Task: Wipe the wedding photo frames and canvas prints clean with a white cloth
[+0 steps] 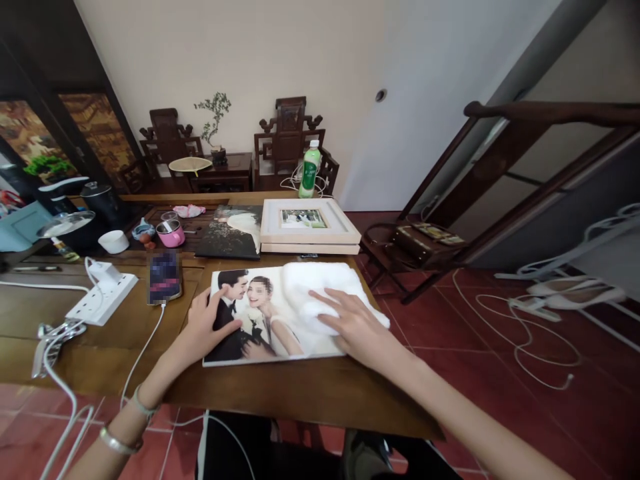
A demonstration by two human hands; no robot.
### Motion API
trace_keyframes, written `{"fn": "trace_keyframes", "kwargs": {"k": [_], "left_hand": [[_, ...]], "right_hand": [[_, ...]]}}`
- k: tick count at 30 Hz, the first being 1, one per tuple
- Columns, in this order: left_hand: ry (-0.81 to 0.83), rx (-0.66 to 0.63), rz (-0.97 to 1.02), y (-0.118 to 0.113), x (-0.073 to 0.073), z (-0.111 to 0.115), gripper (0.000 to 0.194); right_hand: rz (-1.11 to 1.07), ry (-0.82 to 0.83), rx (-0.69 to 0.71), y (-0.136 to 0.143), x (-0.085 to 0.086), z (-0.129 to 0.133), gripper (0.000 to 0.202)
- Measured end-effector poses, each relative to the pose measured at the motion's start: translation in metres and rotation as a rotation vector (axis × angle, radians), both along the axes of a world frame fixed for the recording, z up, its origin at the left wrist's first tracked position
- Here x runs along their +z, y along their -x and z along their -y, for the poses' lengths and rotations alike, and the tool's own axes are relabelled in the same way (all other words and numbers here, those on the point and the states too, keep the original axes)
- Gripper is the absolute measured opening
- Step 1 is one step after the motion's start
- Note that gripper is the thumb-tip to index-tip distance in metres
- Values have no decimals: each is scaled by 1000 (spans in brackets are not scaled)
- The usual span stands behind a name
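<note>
A wedding photo panel lies flat near the front edge of the wooden table. My left hand rests on the panel's left side, fingers spread, holding nothing. Over the panel's right part lies a white fluffy cloth, reaching past its right edge. My right hand presses on this cloth with the fingers apart and stretched out to the left. The panel's right end is hidden under the cloth and hand.
Behind the panel are stacked frames, a dark photo panel and a green bottle. To the left are a phone, a power strip, cables, a pink cup and a white bowl. A chair stands right.
</note>
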State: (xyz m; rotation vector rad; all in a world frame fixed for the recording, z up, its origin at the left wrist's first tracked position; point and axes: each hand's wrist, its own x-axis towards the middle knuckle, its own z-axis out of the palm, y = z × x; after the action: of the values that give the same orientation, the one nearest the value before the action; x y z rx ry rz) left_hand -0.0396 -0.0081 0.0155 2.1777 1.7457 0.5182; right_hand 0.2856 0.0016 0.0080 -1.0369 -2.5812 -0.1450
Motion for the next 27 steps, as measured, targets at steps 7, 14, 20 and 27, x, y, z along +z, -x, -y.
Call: {"fn": "trace_keyframes", "kwargs": {"k": [7, 14, 20, 27], "left_hand": [[-8, -135, 110, -4, -4, -19, 56], [-214, -202, 91, -14, -16, -17, 38], [-210, -237, 129, -12, -19, -20, 46], [-210, -202, 143, -10, -27, -22, 45]], "right_hand": [[13, 23, -51, 10, -6, -13, 55], [1, 15, -60, 10, -10, -20, 48], [33, 58, -48, 9, -4, -37, 52], [-6, 90, 78, 8, -4, -1, 45]]}}
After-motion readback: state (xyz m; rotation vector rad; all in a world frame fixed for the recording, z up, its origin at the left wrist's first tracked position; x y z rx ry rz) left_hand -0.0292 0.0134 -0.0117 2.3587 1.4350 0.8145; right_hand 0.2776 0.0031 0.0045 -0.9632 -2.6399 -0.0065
